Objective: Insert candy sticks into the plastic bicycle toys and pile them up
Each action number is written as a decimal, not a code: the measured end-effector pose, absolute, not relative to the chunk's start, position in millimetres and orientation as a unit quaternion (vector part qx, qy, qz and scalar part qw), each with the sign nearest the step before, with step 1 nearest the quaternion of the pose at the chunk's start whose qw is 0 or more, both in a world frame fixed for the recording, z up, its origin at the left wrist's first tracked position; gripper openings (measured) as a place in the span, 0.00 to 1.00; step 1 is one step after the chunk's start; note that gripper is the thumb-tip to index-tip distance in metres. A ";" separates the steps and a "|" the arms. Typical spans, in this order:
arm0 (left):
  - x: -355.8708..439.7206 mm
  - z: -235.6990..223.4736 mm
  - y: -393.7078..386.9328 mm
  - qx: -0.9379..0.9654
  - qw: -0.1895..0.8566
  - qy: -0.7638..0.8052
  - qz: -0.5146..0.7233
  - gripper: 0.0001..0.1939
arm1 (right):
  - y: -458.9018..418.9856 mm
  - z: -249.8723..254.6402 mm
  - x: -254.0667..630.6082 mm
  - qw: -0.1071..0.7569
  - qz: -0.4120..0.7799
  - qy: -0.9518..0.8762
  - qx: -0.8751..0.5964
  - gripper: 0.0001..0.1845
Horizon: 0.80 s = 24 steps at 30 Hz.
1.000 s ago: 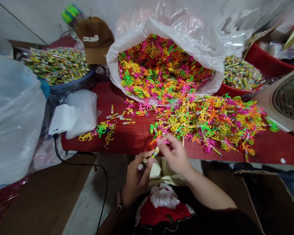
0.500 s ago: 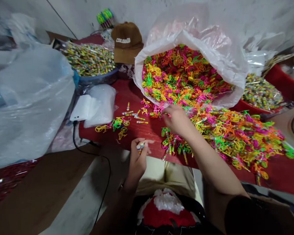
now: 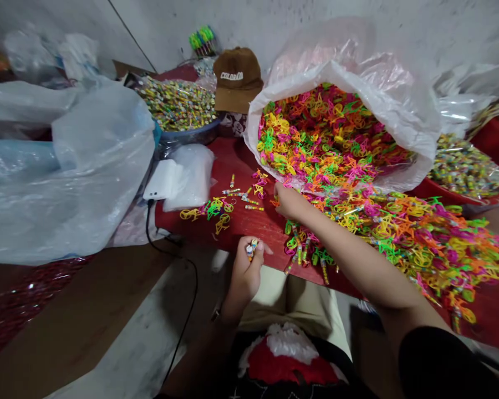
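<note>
My left hand (image 3: 246, 271) is closed around a few small patterned tubes (image 3: 251, 247), whose ends stick out between thumb and fingers in front of the table edge. My right hand (image 3: 290, 203) reaches over the red table (image 3: 249, 224), its fingers bent down beside the white sack. An orange plastic bit (image 3: 275, 203) shows at its fingertips; what they grip is mostly hidden. In the white sack (image 3: 424, 130) lie many bright plastic bicycle-shaped pieces (image 3: 316, 138). To the right of my right hand spreads a pile of such pieces joined to tubes (image 3: 399, 238).
Loose tubes (image 3: 253, 208) and plastic pieces (image 3: 216, 209) lie left of my right hand. A white power bank (image 3: 162, 180) with a black cable (image 3: 195, 277) rests by a clear plastic bag (image 3: 193, 180). Behind stand a blue tub (image 3: 191, 136) of tubes and a brown cap (image 3: 238, 77).
My right hand has left the piece held at my left hand and moved forward to the table near the sack. My left hand keeps its tubes. The view has swung left.
</note>
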<state>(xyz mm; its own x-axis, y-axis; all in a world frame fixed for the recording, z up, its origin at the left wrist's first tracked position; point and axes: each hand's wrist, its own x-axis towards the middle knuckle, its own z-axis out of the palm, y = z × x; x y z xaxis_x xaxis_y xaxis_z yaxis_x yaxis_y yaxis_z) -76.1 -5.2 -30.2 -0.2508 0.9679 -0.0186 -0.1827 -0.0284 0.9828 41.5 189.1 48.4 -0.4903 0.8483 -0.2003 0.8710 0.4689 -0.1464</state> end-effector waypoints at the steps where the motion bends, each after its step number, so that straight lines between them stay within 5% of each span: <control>1: -75.2 -30.9 -4.5 0.384 0.475 0.508 0.607 0.15 | 186.4 52.0 44.9 0.029 -0.120 0.851 0.510 0.27; 7: -69.0 -36.0 -1.5 0.365 0.488 0.512 0.606 0.17 | 166.3 59.9 75.3 -0.181 -0.247 0.797 0.520 0.26; 10: -65.0 -31.4 -4.6 0.389 0.467 0.514 0.605 0.15 | 144.8 58.7 86.8 -0.277 -0.428 0.725 0.463 0.27; 15: -66.4 -21.6 -14.4 0.537 0.422 0.478 0.552 0.26 | 87.3 56.2 96.8 -0.215 -0.700 0.573 0.369 0.23; 20: -66.2 -17.6 -17.2 0.588 0.368 0.503 0.516 0.21 | 42.3 41.6 109.4 -0.259 -0.763 0.505 0.309 0.28; 24: -57.6 -9.5 -22.4 0.599 0.400 0.486 0.495 0.17 | 20.5 35.2 124.0 -0.337 -0.602 0.608 0.392 0.19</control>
<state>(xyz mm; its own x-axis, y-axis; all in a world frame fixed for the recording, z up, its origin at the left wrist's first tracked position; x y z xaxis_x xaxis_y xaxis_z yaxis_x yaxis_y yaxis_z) -57.6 -22.4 -9.5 0.0371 0.9783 0.2037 0.1861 -0.2070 0.9605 124.0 20.5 35.2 -0.4649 0.8832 -0.0627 0.0718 -0.0330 -0.9969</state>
